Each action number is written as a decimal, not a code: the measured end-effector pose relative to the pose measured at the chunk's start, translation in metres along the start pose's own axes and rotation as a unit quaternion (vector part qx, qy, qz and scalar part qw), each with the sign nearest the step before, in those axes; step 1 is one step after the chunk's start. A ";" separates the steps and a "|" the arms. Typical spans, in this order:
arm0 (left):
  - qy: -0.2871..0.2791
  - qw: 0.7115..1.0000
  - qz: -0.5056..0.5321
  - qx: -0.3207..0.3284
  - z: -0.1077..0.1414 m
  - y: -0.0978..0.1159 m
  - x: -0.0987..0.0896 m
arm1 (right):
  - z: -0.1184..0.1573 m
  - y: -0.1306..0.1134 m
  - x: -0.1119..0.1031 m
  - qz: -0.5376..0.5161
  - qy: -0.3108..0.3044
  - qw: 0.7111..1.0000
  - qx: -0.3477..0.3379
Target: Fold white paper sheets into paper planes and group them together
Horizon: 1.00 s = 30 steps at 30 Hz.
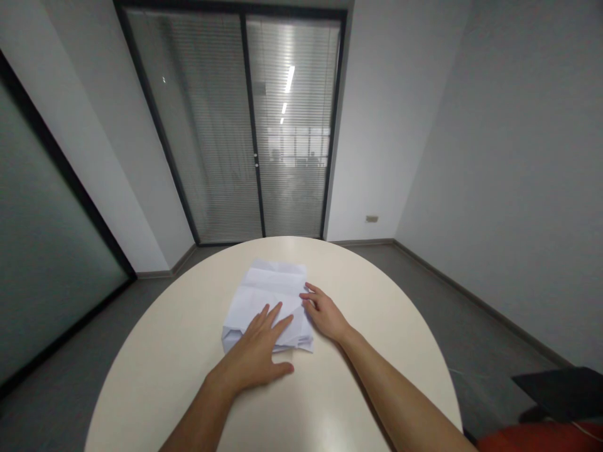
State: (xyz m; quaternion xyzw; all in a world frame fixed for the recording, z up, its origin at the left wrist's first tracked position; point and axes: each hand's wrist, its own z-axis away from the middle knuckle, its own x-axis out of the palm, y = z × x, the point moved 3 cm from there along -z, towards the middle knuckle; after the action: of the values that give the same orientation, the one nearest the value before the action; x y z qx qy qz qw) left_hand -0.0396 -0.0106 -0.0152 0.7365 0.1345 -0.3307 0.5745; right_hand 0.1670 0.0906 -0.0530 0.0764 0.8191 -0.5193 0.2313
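White creased paper (271,282), folded and in several layers, lies on the round cream table (179,370) in front of me. Its near edge is uneven, with a folded corner standing up a little at the left. My left hand (261,348) rests over the near part of the paper, fingers spread and thumb out to the right over the bare tabletop. At the paper's right edge is my right hand (325,311), its fingers loosely bent and the fingertips touching the edge. Part of the paper is hidden beneath my left hand.
Beyond the table stands a glass door (292,157) with blinds and a dark frame. A wall socket (372,219) sits low on the white wall. At the lower right are a dark flat object (560,392) and something red (527,437).
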 end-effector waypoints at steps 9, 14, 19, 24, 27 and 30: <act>0.107 0.990 0.091 0.018 -0.005 -0.002 -0.026 | 0.001 -0.010 -0.014 0.024 0.048 0.999 0.010; 0.266 0.950 0.160 0.041 -0.001 0.000 -0.055 | -0.001 -0.019 -0.052 -0.019 0.206 0.978 -0.036; 0.375 0.910 0.174 -0.012 0.000 -0.015 -0.067 | 0.000 -0.021 -0.073 -0.095 0.253 0.958 -0.102; 0.403 0.902 0.153 -0.014 -0.003 -0.024 -0.068 | 0.001 -0.018 -0.060 -0.157 0.171 0.970 -0.077; 0.429 0.887 0.168 -0.017 -0.003 -0.025 -0.072 | 0.000 -0.017 -0.052 -0.154 0.148 0.975 -0.064; 0.447 0.875 0.187 -0.024 -0.003 -0.027 -0.075 | -0.001 -0.019 -0.048 -0.176 0.115 0.974 -0.081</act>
State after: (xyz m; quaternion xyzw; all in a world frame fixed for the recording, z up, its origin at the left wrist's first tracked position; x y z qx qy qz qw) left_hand -0.1102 0.0139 0.0126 0.8033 0.2443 0.1504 0.5219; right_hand 0.2021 0.0887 -0.0152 -0.0285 0.8803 -0.4714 0.0455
